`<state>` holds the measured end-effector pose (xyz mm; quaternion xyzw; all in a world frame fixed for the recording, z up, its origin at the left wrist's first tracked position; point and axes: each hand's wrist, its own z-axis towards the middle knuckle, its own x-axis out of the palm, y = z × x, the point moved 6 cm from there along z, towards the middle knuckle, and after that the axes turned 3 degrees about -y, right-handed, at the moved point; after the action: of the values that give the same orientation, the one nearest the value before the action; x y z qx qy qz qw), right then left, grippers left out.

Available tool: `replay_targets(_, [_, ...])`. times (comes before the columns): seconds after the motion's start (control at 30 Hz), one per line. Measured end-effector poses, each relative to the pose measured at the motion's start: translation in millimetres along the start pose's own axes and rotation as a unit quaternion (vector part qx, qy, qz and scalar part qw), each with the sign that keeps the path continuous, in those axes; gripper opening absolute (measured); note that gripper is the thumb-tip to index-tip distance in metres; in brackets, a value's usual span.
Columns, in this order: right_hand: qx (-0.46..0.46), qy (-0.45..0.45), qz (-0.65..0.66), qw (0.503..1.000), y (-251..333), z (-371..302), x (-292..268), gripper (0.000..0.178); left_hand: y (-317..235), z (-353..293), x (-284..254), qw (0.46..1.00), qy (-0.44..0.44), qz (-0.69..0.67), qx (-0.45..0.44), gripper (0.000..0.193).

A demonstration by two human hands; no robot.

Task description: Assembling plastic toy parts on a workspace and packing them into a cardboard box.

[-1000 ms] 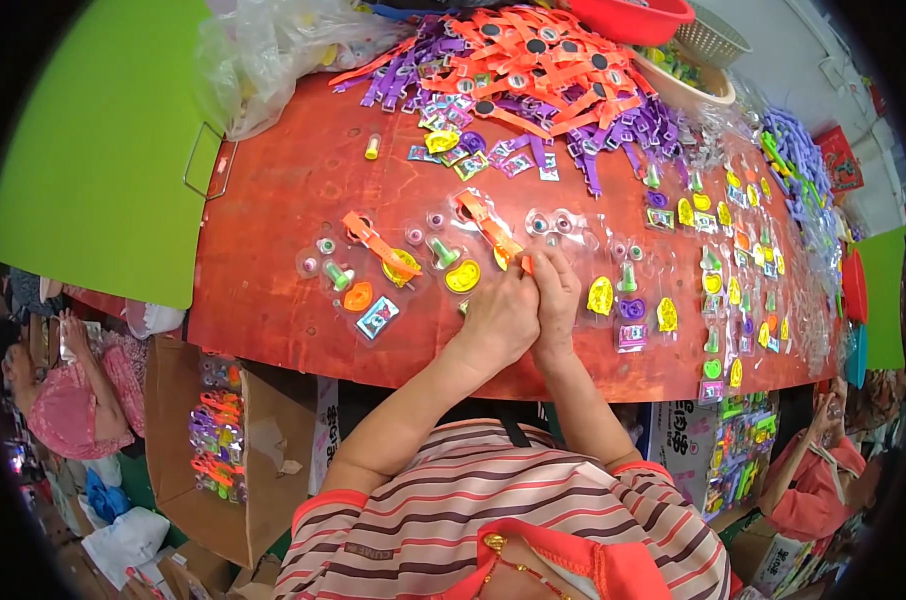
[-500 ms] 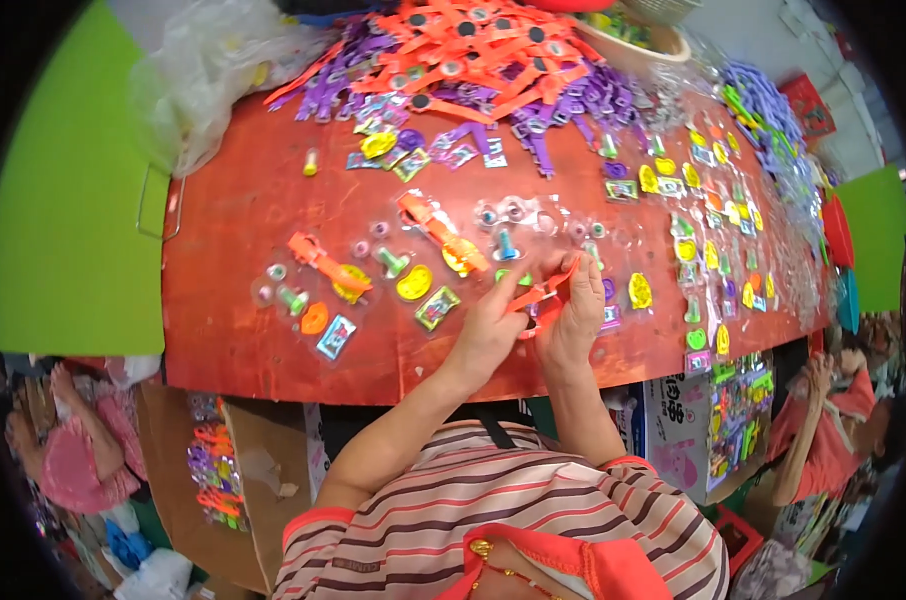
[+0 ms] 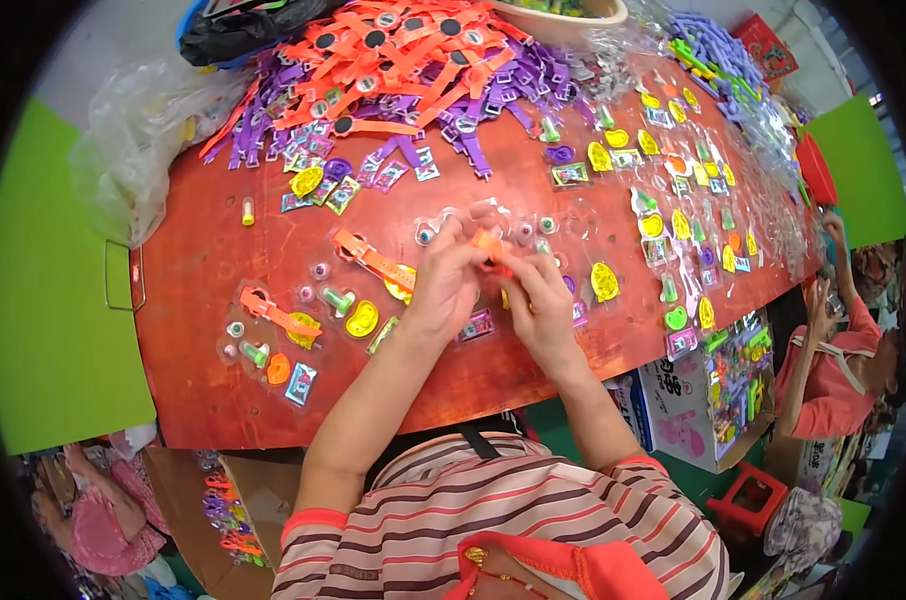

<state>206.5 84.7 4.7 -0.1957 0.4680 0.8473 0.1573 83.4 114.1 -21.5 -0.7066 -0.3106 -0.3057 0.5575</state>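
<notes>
Between my two hands, over the middle of the red table, is an orange toy watch. My left hand pinches it from one side, and the fingers of my right hand close on the other. My fingers cover most of its strap. Clear blister trays lie left of my hands, two with orange toy watches across them. Among their contents are eyeball-like toys, green-capped tubes, a yellow ring-like piece and a blue packet. A pink packet shows below my hands.
Orange watches and purple straps are heaped at the far side. A clear plastic bag lies far left. More filled trays line the right. Open cartons stand below the near edge; a co-worker is at right.
My hands have moved left and slightly away from me with the orange watch, over a blister tray. The whole view has shifted, so the table sits lower and further left.
</notes>
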Motion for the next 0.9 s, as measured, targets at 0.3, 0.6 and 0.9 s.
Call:
replay_targets(0.3, [-0.008, 0.019, -0.183, 0.983, -35, 18, 33, 0.039, -11, 40, -21, 0.912, 0.001, 0.401, 0.083, 0.052])
replay_targets(0.6, [0.024, 0.029, -0.157, 0.987, -31, 26, 30, 0.034, 2, 28, -16, 0.548, 0.067, 0.773, 0.313, 0.045])
replay_targets(0.9, [0.032, 0.055, -0.135, 0.989, -29, 16, 30, 0.029, 8, 30, -14, 0.502, 0.087, 0.803, 0.308, 0.046])
